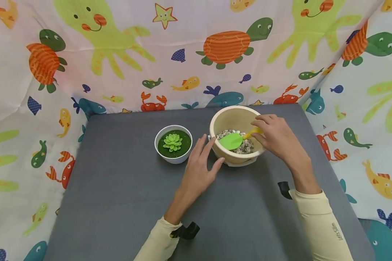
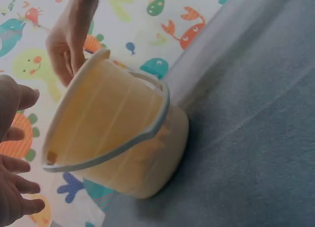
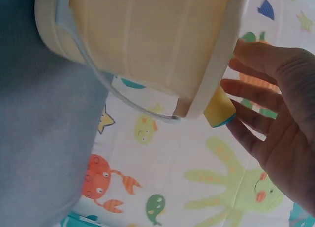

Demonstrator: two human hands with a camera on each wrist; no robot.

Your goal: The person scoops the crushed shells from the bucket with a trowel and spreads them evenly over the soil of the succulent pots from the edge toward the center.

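A cream bucket [image 1: 236, 159] with a pale handle [image 2: 115, 157] stands on the table and holds grey and white pebbles [image 1: 246, 146]. My right hand [image 1: 276, 137] reaches over its right rim and holds the yellow handle [image 1: 252, 133] of a small toy shovel. The green blade [image 1: 231, 141] lies on the pebbles. In the right wrist view, my right hand [image 3: 275, 104] has its fingers by the yellow handle end [image 3: 220, 109]. My left hand [image 1: 199, 168], fingers spread, is close to the bucket's left side; the left wrist view shows its fingers [image 2: 19, 187] apart from the bucket.
A white pot [image 1: 173, 158] with a green succulent [image 1: 172, 142] stands left of the bucket, near my left fingertips. Both stand on a grey tabletop [image 1: 124, 181]. A sea-animal printed cloth [image 1: 189, 47] hangs behind the table and along its sides.
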